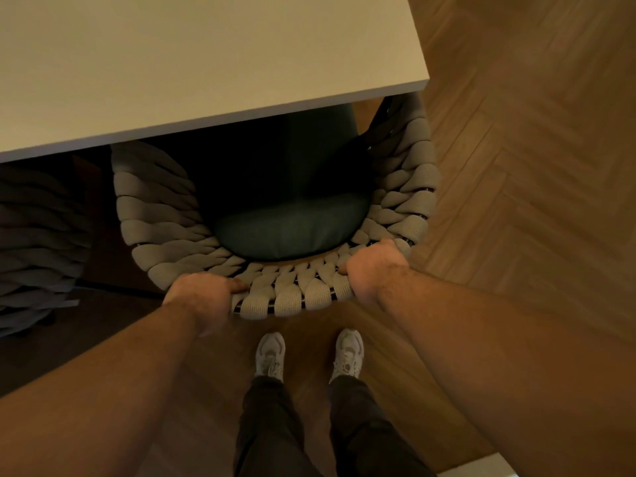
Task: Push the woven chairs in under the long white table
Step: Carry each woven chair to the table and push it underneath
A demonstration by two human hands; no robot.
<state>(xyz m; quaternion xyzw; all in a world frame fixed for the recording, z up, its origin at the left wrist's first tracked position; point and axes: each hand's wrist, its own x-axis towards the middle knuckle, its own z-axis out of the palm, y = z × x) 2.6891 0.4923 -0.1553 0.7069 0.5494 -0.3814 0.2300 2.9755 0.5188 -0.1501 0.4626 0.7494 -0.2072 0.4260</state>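
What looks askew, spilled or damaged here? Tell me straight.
Nothing is spilled or damaged. One mild oddity: the woven chair sits at the very end of the white table, its right side about level with the table's end edge, so it is close to the corner. The left hand and right hand grip its back rim.

The woven chair (289, 297) is wrapped in thick knitted cloth bands, beige and coarse (a thin dark frame (303, 303) shows between them), around a matt dark-green fabric cushion (282, 232). The table (172, 63) top looks smooth, matt white; the floor (533, 166) is grained herringbone wood.
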